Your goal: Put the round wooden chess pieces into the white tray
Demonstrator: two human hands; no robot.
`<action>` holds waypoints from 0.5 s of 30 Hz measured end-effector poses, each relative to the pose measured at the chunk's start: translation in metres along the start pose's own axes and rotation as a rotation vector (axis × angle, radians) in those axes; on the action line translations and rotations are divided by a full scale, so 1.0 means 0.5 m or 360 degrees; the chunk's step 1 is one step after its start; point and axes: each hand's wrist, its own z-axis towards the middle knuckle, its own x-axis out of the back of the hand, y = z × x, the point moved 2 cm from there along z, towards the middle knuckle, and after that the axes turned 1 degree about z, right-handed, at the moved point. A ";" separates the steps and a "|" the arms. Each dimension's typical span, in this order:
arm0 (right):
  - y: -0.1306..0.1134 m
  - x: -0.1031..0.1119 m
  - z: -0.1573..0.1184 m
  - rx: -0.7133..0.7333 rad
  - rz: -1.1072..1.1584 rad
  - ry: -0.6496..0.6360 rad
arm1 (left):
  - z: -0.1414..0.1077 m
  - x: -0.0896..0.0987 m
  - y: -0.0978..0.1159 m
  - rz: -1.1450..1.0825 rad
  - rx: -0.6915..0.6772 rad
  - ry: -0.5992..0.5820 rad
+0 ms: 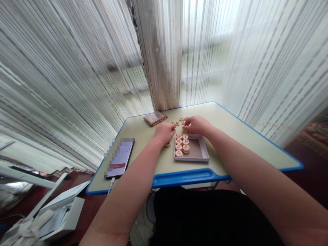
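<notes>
My left hand (164,132) is left of the shallow box's far corner, its fingertips pinched together; what they hold, if anything, is hidden. A Chinese chess piece (167,144) lies partly under its wrist. My right hand (196,124) arches over the box's far edge. Its thumb and fingers curl round a Chinese chess piece (183,122), largely covered by them. More loose pieces (177,123) lie on the table between and beyond my hands. Inside the shallow box (206,154), round wooden pieces with red characters (186,148) stand in two columns at the left.
The pale table (243,143) has a blue rim and a blue front tray (184,177). A brown patterned box (155,118) sits at the back left. A phone (120,159) with a white cable lies at the left. Striped curtains (164,61) hang behind the table.
</notes>
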 end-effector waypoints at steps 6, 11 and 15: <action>-0.003 0.033 -0.013 0.0040 0.0112 0.0118 | 0.000 0.000 -0.003 0.0024 -0.0025 -0.0014; -0.022 0.070 -0.073 0.0147 0.0537 0.0191 | 0.002 -0.003 -0.006 -0.0010 -0.0079 -0.0062; -0.043 0.081 -0.162 0.0251 0.0829 0.0320 | 0.000 -0.001 -0.002 0.0003 -0.0130 -0.0034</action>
